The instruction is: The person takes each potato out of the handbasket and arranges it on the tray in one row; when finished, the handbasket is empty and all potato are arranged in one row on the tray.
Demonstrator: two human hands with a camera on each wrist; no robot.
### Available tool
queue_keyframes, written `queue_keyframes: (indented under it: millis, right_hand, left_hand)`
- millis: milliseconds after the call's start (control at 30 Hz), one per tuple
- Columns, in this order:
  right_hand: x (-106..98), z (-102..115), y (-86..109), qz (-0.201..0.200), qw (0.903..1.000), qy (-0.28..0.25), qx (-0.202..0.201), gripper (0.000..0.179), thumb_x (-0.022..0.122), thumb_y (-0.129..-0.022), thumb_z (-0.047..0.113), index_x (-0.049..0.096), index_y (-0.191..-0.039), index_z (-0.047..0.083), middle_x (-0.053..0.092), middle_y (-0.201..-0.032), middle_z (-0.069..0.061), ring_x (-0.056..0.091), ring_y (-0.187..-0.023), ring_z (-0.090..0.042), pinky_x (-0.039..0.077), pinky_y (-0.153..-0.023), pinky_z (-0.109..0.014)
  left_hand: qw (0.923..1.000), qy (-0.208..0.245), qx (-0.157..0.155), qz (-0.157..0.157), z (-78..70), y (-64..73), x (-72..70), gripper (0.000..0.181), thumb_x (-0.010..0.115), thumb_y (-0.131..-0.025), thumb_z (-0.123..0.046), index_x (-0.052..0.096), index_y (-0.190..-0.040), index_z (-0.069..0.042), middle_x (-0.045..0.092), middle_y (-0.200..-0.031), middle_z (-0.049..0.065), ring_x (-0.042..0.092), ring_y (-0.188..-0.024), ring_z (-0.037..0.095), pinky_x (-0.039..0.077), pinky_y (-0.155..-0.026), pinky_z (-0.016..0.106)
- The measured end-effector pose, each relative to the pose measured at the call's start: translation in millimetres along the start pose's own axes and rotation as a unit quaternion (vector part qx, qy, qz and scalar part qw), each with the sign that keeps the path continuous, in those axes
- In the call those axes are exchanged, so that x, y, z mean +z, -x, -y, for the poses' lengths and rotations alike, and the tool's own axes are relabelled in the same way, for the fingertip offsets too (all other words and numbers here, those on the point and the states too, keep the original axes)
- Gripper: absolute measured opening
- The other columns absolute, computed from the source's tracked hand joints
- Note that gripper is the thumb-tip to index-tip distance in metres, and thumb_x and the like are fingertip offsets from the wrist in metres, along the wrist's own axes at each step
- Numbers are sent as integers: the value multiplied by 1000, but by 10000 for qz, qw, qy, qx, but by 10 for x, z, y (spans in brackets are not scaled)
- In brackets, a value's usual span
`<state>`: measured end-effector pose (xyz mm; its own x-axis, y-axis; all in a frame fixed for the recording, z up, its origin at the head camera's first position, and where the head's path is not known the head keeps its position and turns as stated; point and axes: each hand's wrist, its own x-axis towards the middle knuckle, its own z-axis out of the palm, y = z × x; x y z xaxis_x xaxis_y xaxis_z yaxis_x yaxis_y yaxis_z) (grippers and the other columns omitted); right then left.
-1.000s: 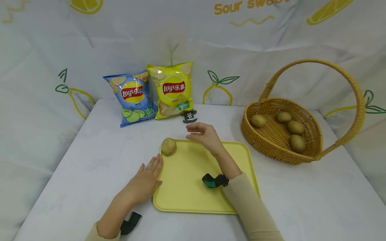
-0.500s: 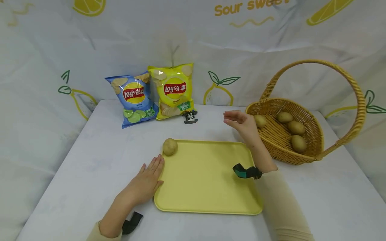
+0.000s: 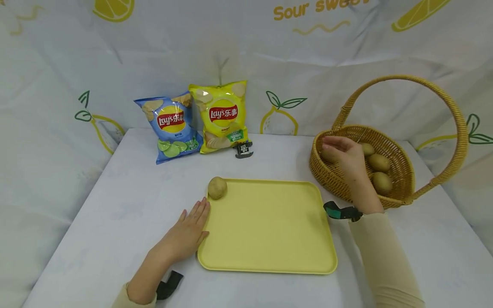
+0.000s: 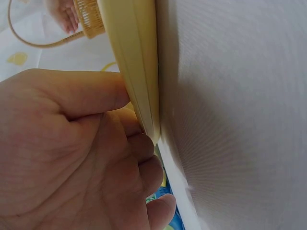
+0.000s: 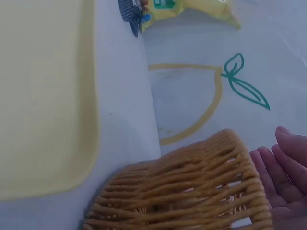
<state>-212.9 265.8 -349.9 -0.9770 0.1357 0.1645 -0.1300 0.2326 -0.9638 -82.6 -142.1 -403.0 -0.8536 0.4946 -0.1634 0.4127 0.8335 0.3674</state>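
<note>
Five round, pale brown potatoes can be counted. One potato (image 3: 217, 188) sits at the far left corner of the single flat, yellow, rectangular tray with rounded corners (image 3: 269, 226); the other four potatoes (image 3: 379, 162) lie in one honey-coloured woven wicker basket with a tall arched handle (image 3: 323, 174), just beside the tray's far right corner.

The person's right hand (image 3: 348, 158) is over the near left part of the basket, thumb and fingers apart and loosely bent, with no grasp visible — one of the four potatoes is partly hidden behind it, and I cannot tell whether the fingertips touch it. The person's left hand (image 3: 186, 231) lies unclenched against the tray's left edge, its fingers extended and its thumb touching the rim.

Two chip bags stand against the white printed cloth backdrop (image 3: 146, 64): one glossy blue bag with lime slices (image 3: 173, 126) and one glossy bright yellow bag (image 3: 221, 115). Both read "Lay's 乐事" on a red banner; their smaller print is too fine to make out. One small black tag with white characters (image 3: 243, 149), likewise unreadable, lies in front of the yellow bag. High on the backdrop, orange lettering reads "Sour sweet" — its second word clipped at the top.
</note>
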Motion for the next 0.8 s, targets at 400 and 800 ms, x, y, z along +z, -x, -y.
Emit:
queue_keyframes:
  millis: [400, 800]
  right_hand:
    - [-250, -114, -59, -256, 9990, 145, 350, 42, 66, -88, 11, 54, -123, -11, 64, -91, 14, 58, -86, 2, 44, -75, -9]
    - [-327, -113, -154, 78, 9864, 1200, 1124, 37, 61, -93, 19, 54, -126, 4, 60, -107, 7, 53, -105, -9, 39, -98, -29]
  left_hand:
    - [10000, -12, -12, -6, -1, -7, 14, 64, 51, -97, -17, 19, -146, 10, 13, -153, 24, 13, -141, 37, 17, -108, 59]
    - [9999, -78, 50, -66, 13, -9, 32, 63, 52, -97, -16, 20, -145, 10, 13, -153, 25, 13, -141, 37, 18, -107, 60]
